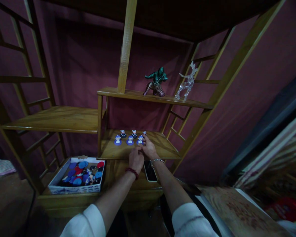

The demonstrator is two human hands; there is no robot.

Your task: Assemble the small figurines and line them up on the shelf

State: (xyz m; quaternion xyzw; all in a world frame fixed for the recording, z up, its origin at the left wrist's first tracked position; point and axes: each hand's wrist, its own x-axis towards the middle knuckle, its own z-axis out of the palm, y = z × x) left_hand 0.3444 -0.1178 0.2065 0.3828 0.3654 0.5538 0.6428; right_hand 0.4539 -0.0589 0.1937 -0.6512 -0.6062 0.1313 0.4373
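On the low wooden shelf (113,151), small figurines stand in two rows. The front row has three white-and-purple figurines on round purple bases, among them a left one (117,140), a middle one (130,140) and a right one (139,140). Behind them are dark-based figurines (134,134), the rightmost partly hidden by fingers. My right hand (149,148), with a silver bangle, has its thumb and fingers closed about the right front figurine. Beside it, at the shelf's front edge, my left hand (136,159) is curled closed under a red bead bracelet; whatever its fingers hold is hidden.
A white box (53,188) of loose figurines and coloured discs sits at lower left. A phone (150,171) lies below my right wrist. Above, a green-and-bronze crouching statue (157,82) and a clear deer ornament (186,84) stand on the upper shelf (138,95). A wooden post (125,49) rises there.
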